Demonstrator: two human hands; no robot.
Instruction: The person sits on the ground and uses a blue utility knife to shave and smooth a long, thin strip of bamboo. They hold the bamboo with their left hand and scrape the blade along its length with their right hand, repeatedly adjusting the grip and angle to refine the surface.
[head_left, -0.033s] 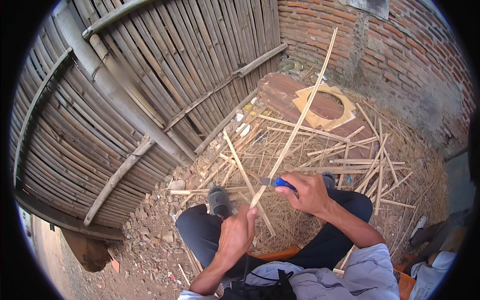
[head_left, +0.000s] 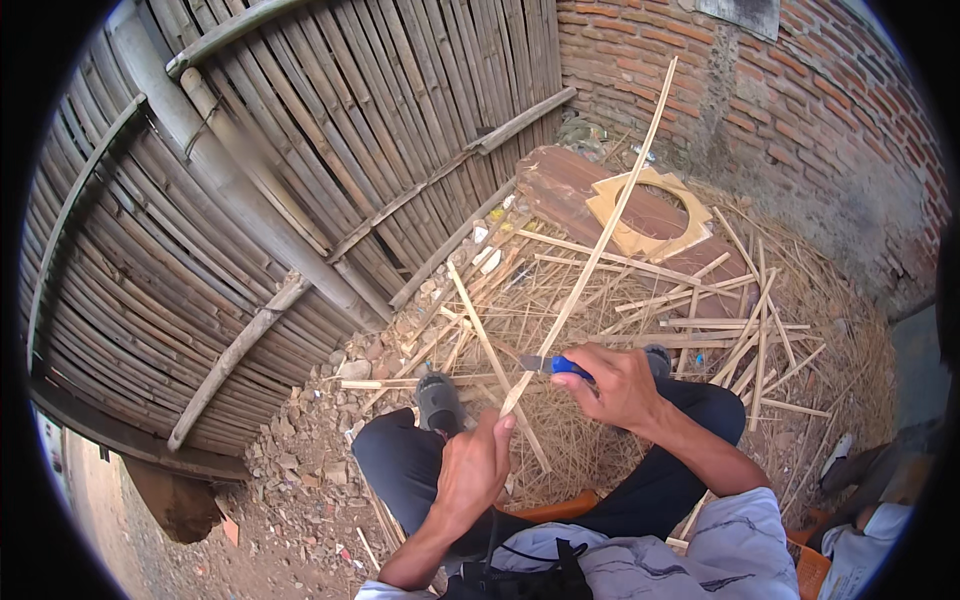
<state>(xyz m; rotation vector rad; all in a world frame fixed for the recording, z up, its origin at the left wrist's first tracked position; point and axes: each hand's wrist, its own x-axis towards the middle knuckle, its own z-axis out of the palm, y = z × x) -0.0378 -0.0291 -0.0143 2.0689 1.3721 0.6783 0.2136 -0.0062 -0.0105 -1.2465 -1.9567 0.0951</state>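
Observation:
A long, pale bamboo strip (head_left: 590, 270) slants away from me toward the brick wall. Its near end is pinched between the thumb and fingers of my left hand (head_left: 473, 472), above my left knee. My right hand (head_left: 617, 387) is wrapped round the blue handle of a knife (head_left: 573, 368). The knife's flat grey blade lies across the strip, a little beyond my left thumb. Below them, another bamboo strip (head_left: 490, 350) crosses at an angle over the shavings between my feet.
Thin shavings (head_left: 600, 440) and several loose strips (head_left: 745, 322) cover the ground ahead and to the right. Beyond lies a brown board (head_left: 550, 190) with a tan sheet (head_left: 612, 228) cut with a round hole. A bamboo fence (head_left: 400, 130) and brick wall (head_left: 810, 90) enclose the corner. Another person (head_left: 865, 480) sits at right.

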